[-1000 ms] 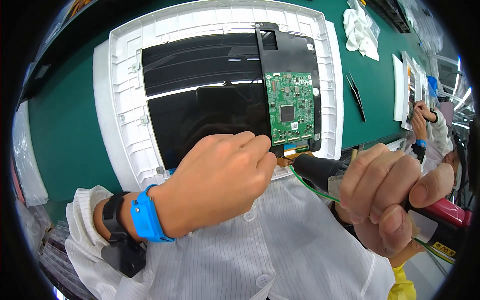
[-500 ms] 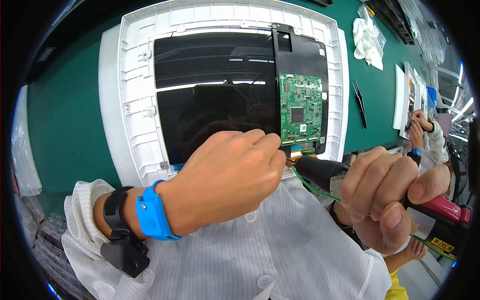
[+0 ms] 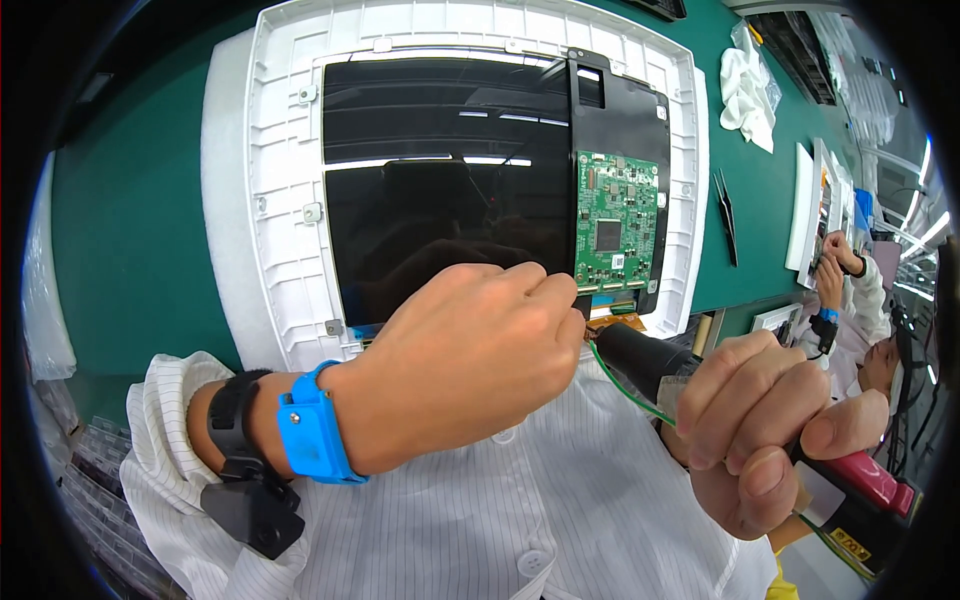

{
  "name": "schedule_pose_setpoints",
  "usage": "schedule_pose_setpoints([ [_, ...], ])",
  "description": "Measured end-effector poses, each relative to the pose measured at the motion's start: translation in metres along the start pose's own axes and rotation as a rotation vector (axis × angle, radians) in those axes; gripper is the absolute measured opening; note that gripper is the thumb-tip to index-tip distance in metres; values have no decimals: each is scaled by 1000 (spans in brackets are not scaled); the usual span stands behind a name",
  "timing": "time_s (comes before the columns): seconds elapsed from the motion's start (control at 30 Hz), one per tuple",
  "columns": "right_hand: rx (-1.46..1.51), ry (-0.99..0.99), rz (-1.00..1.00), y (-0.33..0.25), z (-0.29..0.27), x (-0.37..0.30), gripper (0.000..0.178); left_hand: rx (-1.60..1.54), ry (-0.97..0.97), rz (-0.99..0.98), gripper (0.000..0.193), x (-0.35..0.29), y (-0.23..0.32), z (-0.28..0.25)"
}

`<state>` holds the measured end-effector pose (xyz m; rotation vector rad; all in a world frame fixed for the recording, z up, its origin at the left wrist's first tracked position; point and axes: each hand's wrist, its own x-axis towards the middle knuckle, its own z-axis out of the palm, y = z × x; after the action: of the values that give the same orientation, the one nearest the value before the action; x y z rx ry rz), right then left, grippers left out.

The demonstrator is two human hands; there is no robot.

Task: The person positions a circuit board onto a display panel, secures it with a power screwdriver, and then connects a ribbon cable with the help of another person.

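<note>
A white plastic housing [image 3: 285, 180] lies in front of me with a black display panel [image 3: 440, 120] inside it. On the panel's right side sits a green circuit board [image 3: 608, 215] over a black plate. My right hand [image 3: 755, 430] is wrapped around an electric screwdriver [image 3: 640, 355], black with a red lever, held nearly level and pointing left. Its tip reaches the fingers of my left hand [image 3: 480, 345], at the housing's near edge below the board. Those fingers are curled closed; whatever they pinch is hidden behind the knuckles. A green wire [image 3: 628, 397] runs along the screwdriver.
Under the housing is a white foam sheet [image 3: 228, 170] on a green mat [image 3: 130, 220]. Black tweezers [image 3: 727, 215] and a white cloth [image 3: 748, 95] lie to the right. Farther right, another person's hands [image 3: 832, 268] are at a second white part.
The housing and panel appear slightly farther right in the view, and my left hand with them. My right hand and the screwdriver's rear end sit slightly lower and to the left.
</note>
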<state>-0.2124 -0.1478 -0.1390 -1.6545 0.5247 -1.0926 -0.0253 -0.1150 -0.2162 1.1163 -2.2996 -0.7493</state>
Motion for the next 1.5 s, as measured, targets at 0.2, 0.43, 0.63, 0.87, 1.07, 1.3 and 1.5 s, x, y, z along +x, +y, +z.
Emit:
schedule_pose_setpoints([
  [0.2,-30,6,-8,-1,5,-2,25,15,0,9,9,-2,0,-1],
  [0.43,-78,11,-37,-2,7,-4,24,33,-3,24,9,-1,1,1],
  [0.63,-109,48,-23,-2,12,-6,25,34,-18,33,9,-1,0,0],
  [0.87,-107,60,-34,0,18,-7,26,30,1,34,9,-3,1,-1],
  [1.07,-56,90,32,-5,16,6,28,1,-15,16,9,-6,-1,-7],
  [1.3,23,134,-118,-15,-64,82,4,-39,-4,32,11,-4,-2,-35],
  [1.5,-229,227,-194,61,-155,125,20,-44,150,-185,10,2,-18,-81],
])
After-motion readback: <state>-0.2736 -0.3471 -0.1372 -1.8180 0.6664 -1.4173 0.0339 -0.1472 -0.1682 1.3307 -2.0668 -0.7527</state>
